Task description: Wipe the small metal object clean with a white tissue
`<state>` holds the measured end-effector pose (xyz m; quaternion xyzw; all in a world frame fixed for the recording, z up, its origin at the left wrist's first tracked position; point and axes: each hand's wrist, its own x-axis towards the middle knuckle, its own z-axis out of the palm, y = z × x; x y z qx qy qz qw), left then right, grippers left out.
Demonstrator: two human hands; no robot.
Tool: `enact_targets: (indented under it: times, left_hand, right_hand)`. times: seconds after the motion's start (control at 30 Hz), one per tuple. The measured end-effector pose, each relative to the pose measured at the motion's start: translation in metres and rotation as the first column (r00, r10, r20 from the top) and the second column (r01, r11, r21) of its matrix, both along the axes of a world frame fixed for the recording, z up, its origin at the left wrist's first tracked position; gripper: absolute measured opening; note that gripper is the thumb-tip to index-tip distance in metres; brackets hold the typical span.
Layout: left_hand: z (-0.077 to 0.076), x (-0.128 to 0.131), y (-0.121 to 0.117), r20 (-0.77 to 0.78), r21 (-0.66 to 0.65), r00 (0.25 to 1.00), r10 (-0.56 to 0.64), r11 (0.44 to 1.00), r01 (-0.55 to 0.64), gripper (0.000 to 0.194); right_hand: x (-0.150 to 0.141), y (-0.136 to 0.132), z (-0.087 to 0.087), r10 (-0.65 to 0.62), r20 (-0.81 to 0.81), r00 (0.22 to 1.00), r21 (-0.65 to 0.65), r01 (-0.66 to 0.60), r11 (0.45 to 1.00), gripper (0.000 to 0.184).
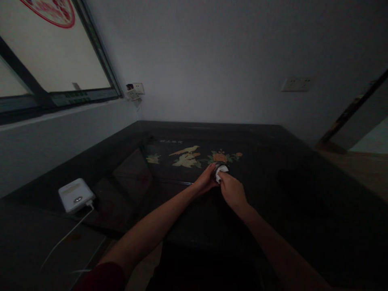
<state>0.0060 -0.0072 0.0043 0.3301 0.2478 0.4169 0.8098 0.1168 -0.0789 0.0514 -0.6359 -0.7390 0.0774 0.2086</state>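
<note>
Near the middle of the table, my left hand [207, 179] is wrapped around a small dark rounded object [222, 164], whose kind is too dim to make out. My right hand [233, 191] grips a crumpled white tissue [220, 173] and presses it against the side of the object that faces me. Both hands meet just above the dark tabletop. The fingers partly hide the object and the tissue.
The glossy black table [194, 210] bears a painted bird [185, 157] and flowers [219, 157]. At the left lies a white power bank [76, 195] with a white cable [67, 235]. A window [57, 48] and wall sockets [138, 88] are beyond.
</note>
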Motion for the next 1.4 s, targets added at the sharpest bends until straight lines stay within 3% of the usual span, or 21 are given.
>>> enact_targets:
  times: [0.2,0.33,0.47,0.57,0.63,0.8,0.93,1.2,1.3,1.4]
  left_hand:
    - [0.000,0.000,-0.001,-0.024,0.032,1.000,0.015,0.999,-0.014,0.037]
    - [0.000,-0.001,-0.001,-0.006,0.032,1.000,0.017,0.999,-0.017,0.037]
    - [0.002,-0.002,-0.001,0.010,-0.009,1.000,0.010,1.000,-0.010,0.037]
    - [0.004,-0.002,0.000,0.037,-0.039,0.999,-0.010,0.999,0.012,0.038]
    - [0.005,-0.002,0.000,0.044,-0.050,0.999,-0.017,0.999,0.019,0.039]
    - [0.004,-0.001,0.000,0.010,-0.031,1.000,-0.009,0.999,0.009,0.036]
    - [0.002,-0.001,0.000,-0.013,-0.004,1.000,0.006,1.000,-0.006,0.036]
    - [0.000,-0.002,-0.001,0.005,0.031,1.000,0.012,0.999,-0.012,0.034]
    - [0.000,-0.002,-0.001,0.002,0.027,1.000,0.026,0.999,-0.026,0.032]
    - [0.001,-0.002,-0.001,0.004,0.010,1.000,0.029,1.000,-0.029,0.033]
  right_hand:
    - [0.001,-0.002,0.004,-0.023,0.137,0.990,-0.018,0.025,1.000,0.039]
    - [0.003,0.000,0.005,-0.008,0.140,0.990,-0.072,0.019,0.997,0.036]
    - [0.008,0.007,-0.002,0.049,-0.091,0.995,-0.098,-0.058,0.993,0.034]
    - [0.009,0.011,-0.008,0.096,-0.319,0.943,-0.057,-0.121,0.991,0.035]
    - [0.007,0.012,-0.010,0.105,-0.364,0.926,-0.022,-0.121,0.992,0.035]
    - [0.004,0.007,-0.005,0.044,-0.126,0.991,0.011,-0.043,0.999,0.032]
    - [0.004,0.003,0.000,-0.006,0.023,1.000,0.012,0.005,1.000,0.038]
    - [0.001,0.001,0.006,-0.026,0.143,0.989,-0.090,0.039,0.995,0.035]
    - [0.005,0.005,0.001,-0.017,0.048,0.999,-0.122,0.022,0.992,0.034]
    - [0.009,0.012,-0.009,0.032,-0.233,0.972,-0.100,-0.056,0.993,0.036]
